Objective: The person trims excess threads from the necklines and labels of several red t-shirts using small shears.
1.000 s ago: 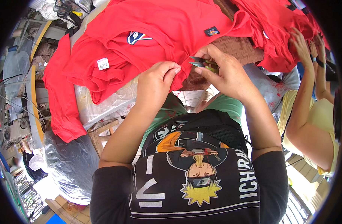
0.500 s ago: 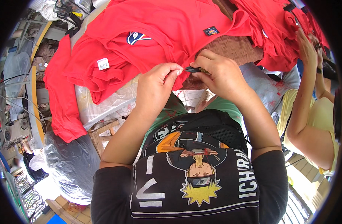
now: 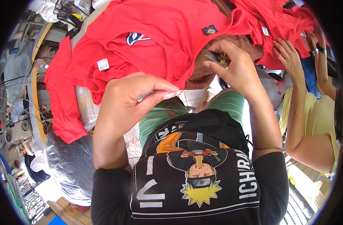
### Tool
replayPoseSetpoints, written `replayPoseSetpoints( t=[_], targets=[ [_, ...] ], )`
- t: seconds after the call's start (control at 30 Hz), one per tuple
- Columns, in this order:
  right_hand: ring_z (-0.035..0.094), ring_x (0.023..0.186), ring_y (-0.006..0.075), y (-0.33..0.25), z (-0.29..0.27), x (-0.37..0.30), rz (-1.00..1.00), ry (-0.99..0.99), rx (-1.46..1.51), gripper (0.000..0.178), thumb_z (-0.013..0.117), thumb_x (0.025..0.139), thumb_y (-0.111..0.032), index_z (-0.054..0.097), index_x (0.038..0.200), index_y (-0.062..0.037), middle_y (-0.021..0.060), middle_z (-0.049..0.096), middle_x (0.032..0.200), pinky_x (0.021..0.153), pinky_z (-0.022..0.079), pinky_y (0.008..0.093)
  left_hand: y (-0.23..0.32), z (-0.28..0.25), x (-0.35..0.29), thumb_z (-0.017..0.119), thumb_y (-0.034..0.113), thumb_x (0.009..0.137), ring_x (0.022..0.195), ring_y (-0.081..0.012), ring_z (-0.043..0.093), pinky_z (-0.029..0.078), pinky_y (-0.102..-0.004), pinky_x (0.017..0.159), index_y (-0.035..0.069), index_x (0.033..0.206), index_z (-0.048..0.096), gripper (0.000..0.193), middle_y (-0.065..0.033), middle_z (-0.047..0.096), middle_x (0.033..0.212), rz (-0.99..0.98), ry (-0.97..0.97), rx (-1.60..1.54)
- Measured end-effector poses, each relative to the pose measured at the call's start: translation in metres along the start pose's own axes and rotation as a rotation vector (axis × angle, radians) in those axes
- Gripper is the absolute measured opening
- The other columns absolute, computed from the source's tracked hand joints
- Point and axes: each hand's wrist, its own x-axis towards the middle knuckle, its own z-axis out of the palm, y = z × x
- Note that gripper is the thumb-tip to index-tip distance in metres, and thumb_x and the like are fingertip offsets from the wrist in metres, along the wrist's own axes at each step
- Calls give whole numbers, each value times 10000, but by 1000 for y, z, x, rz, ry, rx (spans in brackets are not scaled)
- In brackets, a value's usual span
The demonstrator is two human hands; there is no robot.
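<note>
A red garment (image 3: 160,56) with a dark blue and white patch (image 3: 137,38) lies spread over the work surface ahead of me. My left hand (image 3: 132,95) is in front of its near edge, thumb and forefinger pinched together. Whatever is between those fingertips is too small to name. Farther right, my right hand (image 3: 237,63) holds a pair of thread snips (image 3: 214,56), their dark blades parted and pointing left. The blades are apart from my left hand, near the garment's right edge. A white barcode tag (image 3: 103,64) and a black label (image 3: 209,30) are on the red cloth.
To the right, a co-worker in yellow (image 3: 314,123) reaches toward more red garments (image 3: 280,30). A brown textured surface (image 3: 201,71) shows beneath the cloth. Machinery (image 3: 19,127) stands at the left, beside a large plastic-wrapped bundle (image 3: 68,165).
My hands have moved apart: the left toward me and slightly left, the right up and to the right with the snips. The co-worker's hand has come down from the raised red cloth.
</note>
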Motion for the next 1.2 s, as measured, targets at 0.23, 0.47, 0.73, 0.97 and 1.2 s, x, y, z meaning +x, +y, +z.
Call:
replayPoseSetpoints(
  t=[0.23,0.47,0.73,0.97,1.2],
  targets=[
    [668,796,298,22,18,-8,-9,-459,117,306,666,781,-49,649,1086,-29,172,676,879,729,509,350,-35,15,3,692,55,796,894,-235,627,482,-325,754,58,987,699,192,-86,675,960,178,-109,330],
    [644,880,363,37,39,-24,-118,-1018,-67,413,631,738,-59,666,1147,-100,192,674,967,779,499,423,-43,25,6,701,91,793,932,-265,602,477,-359,792,70,1037,668,247,-76,656,982,114,-123,443],
    [631,931,358,55,49,-22,-39,-793,-130,319,638,775,-97,678,1091,-105,172,677,969,798,498,431,-45,17,9,689,81,815,814,-236,641,493,-324,708,53,1009,676,197,-102,659,896,79,-64,359],
    [642,891,372,52,38,-12,24,-769,-197,271,654,765,-156,701,1020,-77,193,678,949,784,501,458,-55,27,5,682,257,844,725,-286,664,509,-344,677,60,1031,704,273,-164,689,828,-157,-394,392],
    [638,912,369,49,48,-17,-66,-629,-66,355,663,762,-155,679,1111,-94,200,674,958,819,497,438,-136,96,11,623,428,903,861,-145,630,478,-287,757,58,1209,594,481,-21,688,1004,-659,-337,-266]
  ],
)
